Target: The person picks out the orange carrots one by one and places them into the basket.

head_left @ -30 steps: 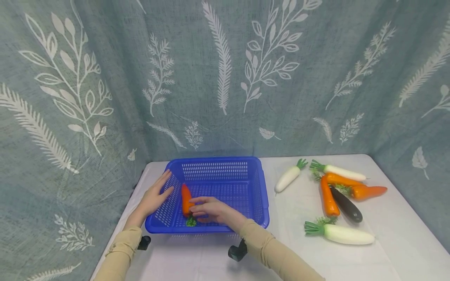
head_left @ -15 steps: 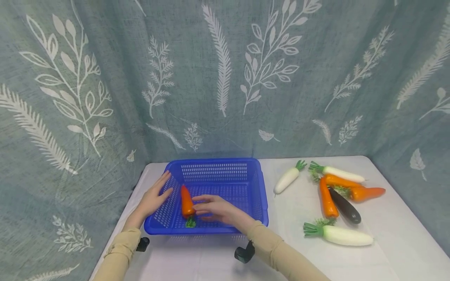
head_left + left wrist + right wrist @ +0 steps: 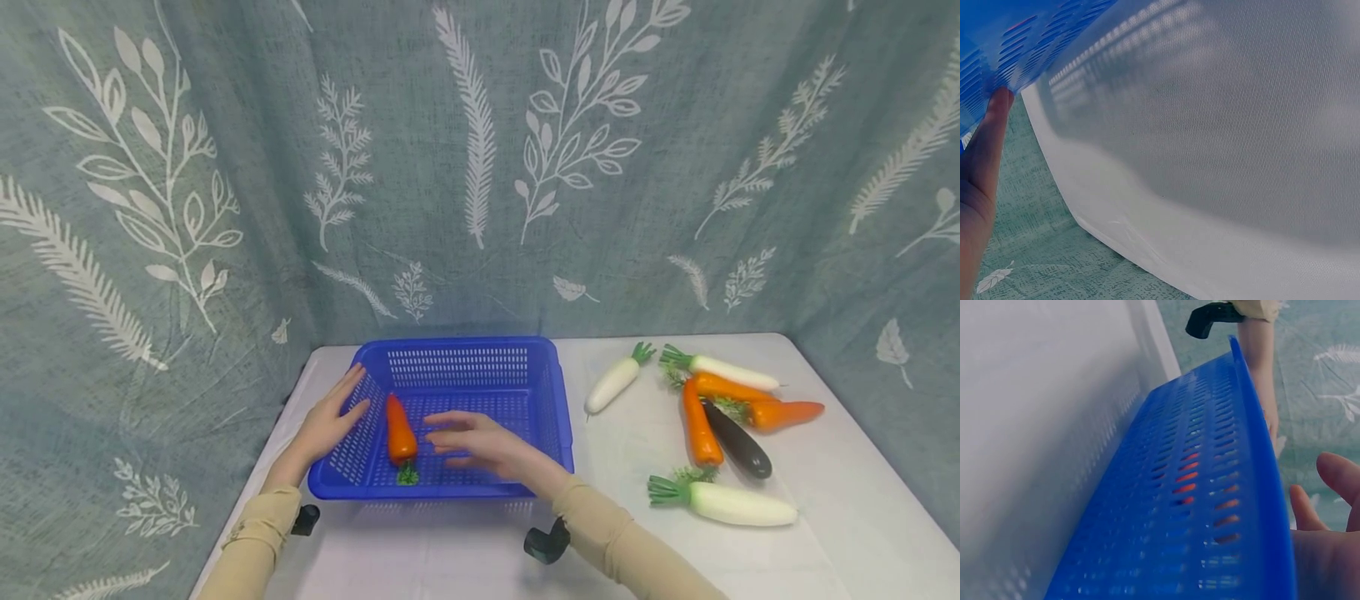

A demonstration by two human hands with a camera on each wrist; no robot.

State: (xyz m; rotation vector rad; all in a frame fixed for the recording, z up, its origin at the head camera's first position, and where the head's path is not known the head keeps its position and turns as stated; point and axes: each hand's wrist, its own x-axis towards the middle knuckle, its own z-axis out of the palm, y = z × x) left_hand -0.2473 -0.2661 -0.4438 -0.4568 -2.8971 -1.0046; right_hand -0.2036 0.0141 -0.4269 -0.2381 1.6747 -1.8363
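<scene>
Through the head camera I see an orange carrot (image 3: 401, 432) lying in the left part of a blue slotted basket (image 3: 375, 492), its tip pointing away from the person and its leafy top (image 3: 407, 474) near the front wall. Just to its right, over the basket, is the right hand (image 3: 476, 440): the fingers are relaxed and somewhat spread, they hold nothing, and a visible gap separates them from the carrot. In my right wrist view, orange patches show through the slots of the basket wall, with fingers beyond the rim. The left hand (image 3: 330, 425), fingers straight and thumb apart, lies along the left rim; my left wrist view shows a digit against the basket, though I cannot tell how firmly it bears. One second earlier, I saw the right fingers over the carrot's right side; they have since drawn away rightward, while the carrot and left hand look unchanged. Right of the basket, on the white table (image 3: 420, 550), I note a small white radish (image 3: 615, 383), then a loose group comprising a dark eggplant (image 3: 738, 439), more carrots (image 3: 701, 423) and two longer radishes (image 3: 742, 504). A patterned green curtain (image 3: 450, 275) stands behind.
</scene>
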